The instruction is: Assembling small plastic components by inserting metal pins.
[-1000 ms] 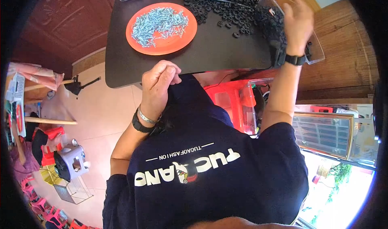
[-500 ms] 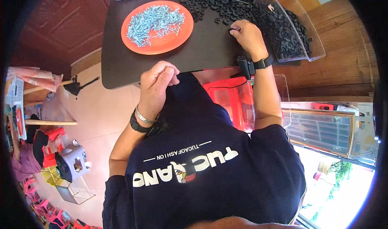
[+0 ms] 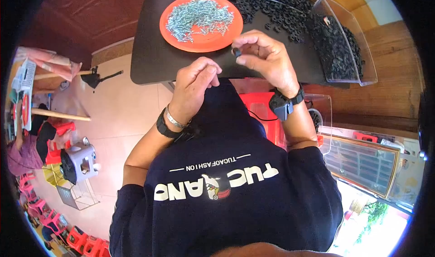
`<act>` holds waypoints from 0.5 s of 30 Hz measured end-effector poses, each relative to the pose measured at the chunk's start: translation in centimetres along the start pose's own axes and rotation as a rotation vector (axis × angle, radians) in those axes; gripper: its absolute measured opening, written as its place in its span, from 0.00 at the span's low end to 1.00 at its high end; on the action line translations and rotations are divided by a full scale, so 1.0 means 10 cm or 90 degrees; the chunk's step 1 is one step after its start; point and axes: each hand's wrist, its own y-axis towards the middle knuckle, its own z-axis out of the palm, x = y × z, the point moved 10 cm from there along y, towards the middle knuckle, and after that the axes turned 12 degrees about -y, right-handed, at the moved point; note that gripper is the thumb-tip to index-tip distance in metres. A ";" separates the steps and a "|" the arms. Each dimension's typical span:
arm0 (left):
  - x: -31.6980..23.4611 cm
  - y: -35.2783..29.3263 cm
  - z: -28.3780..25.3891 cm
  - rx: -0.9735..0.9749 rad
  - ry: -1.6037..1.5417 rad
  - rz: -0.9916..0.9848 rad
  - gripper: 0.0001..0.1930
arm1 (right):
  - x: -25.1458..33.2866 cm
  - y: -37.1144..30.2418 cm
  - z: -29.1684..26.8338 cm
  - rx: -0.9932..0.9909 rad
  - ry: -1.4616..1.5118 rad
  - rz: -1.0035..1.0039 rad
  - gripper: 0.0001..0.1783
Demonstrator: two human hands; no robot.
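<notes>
My right hand (image 3: pixel 272 65) pinches a small black plastic piece (image 3: pixel 237 52) between thumb and fingertips, just past the near right edge of an orange-red plate (image 3: pixel 204 46). Heaped on that plate are many small silvery, ridged pieces (image 3: pixel 197 19) that could be screws or springs. Near the table's front edge, my left hand (image 3: pixel 194 82) is closed, thumb pressed against the curled fingers. Whatever those fingers hold, if anything, is hidden. A gap separates the two hands. Loose black pieces (image 3: pixel 287 19) like the held one lie spread at the back right.
A clear plastic bin (image 3: pixel 366 81) full of black pieces stands at the dark table's (image 3: pixel 152 62) right side. Under the table edge is a red stool (image 3: pixel 256 105). On the left, another person in purple (image 3: pixel 25 152) sits near a grey-white plastic stool (image 3: pixel 84 162).
My right hand has come away from the black pieces toward my left hand, carrying one piece. The left hand stays closed. The whole view has shifted, moving the table rightward and up in the picture.
</notes>
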 end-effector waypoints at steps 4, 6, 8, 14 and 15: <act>0.02 -0.02 -0.05 0.033 0.023 0.008 0.10 | 0.47 0.00 0.40 0.048 -0.377 -0.163 0.28; 0.04 -0.03 -0.06 0.003 0.048 -0.026 0.11 | 0.54 0.00 0.54 0.053 -0.430 -0.192 0.28; 0.00 -0.04 -0.09 -0.009 0.037 -0.019 0.11 | 0.61 0.01 0.64 0.049 -0.498 -0.224 0.28; 0.07 -0.09 -0.29 -0.004 0.113 -0.022 0.11 | 0.72 0.06 0.97 0.091 -0.636 -0.337 0.22; 0.11 -0.10 -0.34 -0.022 0.092 -0.029 0.11 | 0.73 0.08 0.99 0.098 -0.636 -0.338 0.22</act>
